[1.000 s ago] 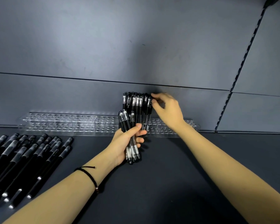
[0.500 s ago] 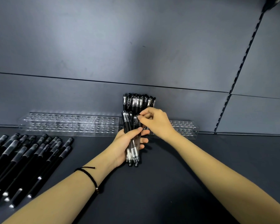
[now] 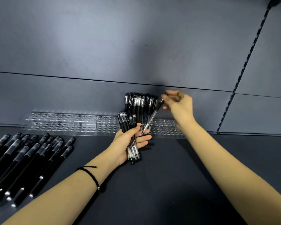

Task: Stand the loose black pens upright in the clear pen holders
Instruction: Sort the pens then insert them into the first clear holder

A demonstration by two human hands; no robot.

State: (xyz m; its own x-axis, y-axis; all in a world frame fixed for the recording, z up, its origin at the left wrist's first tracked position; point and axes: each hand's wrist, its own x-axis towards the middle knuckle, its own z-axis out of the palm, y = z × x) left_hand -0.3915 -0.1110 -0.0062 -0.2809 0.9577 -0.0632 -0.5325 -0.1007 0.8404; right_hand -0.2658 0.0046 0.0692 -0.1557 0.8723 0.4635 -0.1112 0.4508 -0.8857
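My left hand (image 3: 128, 143) grips a small bundle of black pens (image 3: 130, 137), caps up, just in front of the clear pen holders (image 3: 68, 124). My right hand (image 3: 179, 103) pinches the cap end of one black pen (image 3: 153, 114), which slants down-left with its tip near my left fingers. Behind it, several black pens (image 3: 139, 103) stand upright in the holder against the back wall. The long clear holders run along the wall, with many empty holes on the left and a shorter stretch on the right (image 3: 166, 127).
A pile of loose black pens (image 3: 24, 161) lies on the dark shelf surface at the left. A grey back panel rises behind the holders, and a slotted upright rail (image 3: 243, 69) runs at the right.
My right hand came down from the standing pens to the bundle, took one pen by its cap, and has now lifted it up and to the right. The left hand stays in place.
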